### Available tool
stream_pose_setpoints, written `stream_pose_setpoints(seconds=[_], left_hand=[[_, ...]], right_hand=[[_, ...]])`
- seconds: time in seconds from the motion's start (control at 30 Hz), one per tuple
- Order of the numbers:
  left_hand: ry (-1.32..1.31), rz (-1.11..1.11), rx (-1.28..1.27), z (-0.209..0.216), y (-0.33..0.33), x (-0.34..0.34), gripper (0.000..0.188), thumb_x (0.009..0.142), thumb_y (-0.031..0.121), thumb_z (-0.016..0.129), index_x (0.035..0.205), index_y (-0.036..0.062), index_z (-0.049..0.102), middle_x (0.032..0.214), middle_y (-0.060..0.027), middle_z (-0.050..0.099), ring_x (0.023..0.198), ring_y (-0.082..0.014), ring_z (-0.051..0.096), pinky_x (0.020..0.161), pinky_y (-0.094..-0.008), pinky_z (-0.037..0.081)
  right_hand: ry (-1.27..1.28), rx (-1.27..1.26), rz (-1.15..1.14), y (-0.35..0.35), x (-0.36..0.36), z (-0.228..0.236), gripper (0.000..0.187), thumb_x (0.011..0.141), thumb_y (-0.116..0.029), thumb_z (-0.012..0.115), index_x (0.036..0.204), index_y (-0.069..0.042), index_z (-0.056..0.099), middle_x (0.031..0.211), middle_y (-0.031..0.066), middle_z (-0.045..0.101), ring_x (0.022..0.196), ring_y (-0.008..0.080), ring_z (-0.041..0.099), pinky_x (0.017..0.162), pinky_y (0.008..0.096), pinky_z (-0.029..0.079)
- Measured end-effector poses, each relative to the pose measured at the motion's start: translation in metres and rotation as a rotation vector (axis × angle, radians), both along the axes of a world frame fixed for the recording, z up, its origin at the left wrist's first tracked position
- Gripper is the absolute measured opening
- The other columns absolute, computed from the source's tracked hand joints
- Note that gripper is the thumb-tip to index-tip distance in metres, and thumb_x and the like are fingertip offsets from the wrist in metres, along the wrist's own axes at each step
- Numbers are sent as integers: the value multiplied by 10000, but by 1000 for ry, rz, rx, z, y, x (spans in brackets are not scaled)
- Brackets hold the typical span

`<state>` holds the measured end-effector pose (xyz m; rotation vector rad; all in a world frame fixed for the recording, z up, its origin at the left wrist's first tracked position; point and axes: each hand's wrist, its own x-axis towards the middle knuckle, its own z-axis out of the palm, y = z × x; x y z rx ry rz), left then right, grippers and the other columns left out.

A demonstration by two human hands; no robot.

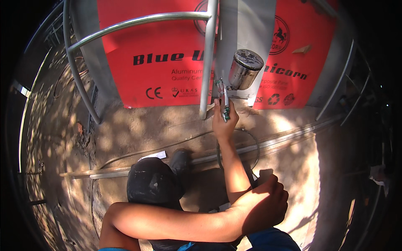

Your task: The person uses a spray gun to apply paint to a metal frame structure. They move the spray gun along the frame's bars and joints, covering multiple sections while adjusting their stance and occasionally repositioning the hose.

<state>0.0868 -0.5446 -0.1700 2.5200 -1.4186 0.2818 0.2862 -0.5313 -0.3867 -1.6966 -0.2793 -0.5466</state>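
Right hand: grip wrapped around the handle of a spray gun, held up ahead.
Spray gun: metal cup on top, beside a grey metal pole.
Left hand: grip curled into a loose fist on the right forearm.
Behind: red panel, dirt floor.

A spray gun with a shiny, paint-speckled metal cup tilted up to the right; its slim body points upward, against a grey upright panel.
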Motion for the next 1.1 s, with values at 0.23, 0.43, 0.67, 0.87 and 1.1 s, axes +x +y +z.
stream_pose_setpoints(seconds=[0.23, 0.43, 0.67, 0.87, 1.1], left_hand=[[-158, 84, -31, -7, -6, -10, 209, 908, 181, 680, 1010, 26, 777, 928, -89, 716, 906, -280, 680, 1003, -484, 492], [52, 34, 27, -3, -10, -12, 198, 908, 187, 704, 1041, 75, 799, 918, -55, 732, 921, -256, 690, 1013, -484, 482], [29, 51, -62, -3, -5, -19, 196, 879, 174, 677, 936, 8, 766, 853, -48, 675, 856, -219, 624, 867, -377, 479], [5, 69, -63, -1, 0, -22, 228, 889, 167, 655, 957, -21, 765, 862, -79, 679, 855, -242, 618, 950, -414, 499], [12, 78, -60, 3, 1, -25, 235, 894, 168, 643, 948, -27, 762, 853, -79, 676, 835, -237, 609, 907, -406, 490]], right_hand=[[-27, 16, 33, 1, 5, 26, 283, 1027, -195, 752, 1179, 31, 678, 864, 123, 728, 701, 181, 666, 664, 338, 531], [164, -83, 52, -6, -25, -18, 247, 1019, -192, 751, 1162, 2, 696, 819, 109, 720, 699, 164, 667, 673, 323, 529], [228, -187, 16, -16, -75, -103, 255, 1007, -227, 770, 1105, 1, 710, 754, 109, 665, 644, 170, 604, 652, 355, 506], [369, -291, 30, -27, -98, -160, 278, 990, -252, 787, 1061, 3, 702, 699, 131, 619, 612, 230, 584, 640, 392, 493], [354, -286, -3, -32, -106, -198, 272, 994, -244, 777, 999, 9, 677, 667, 181, 596, 560, 301, 566, 602, 423, 476]])
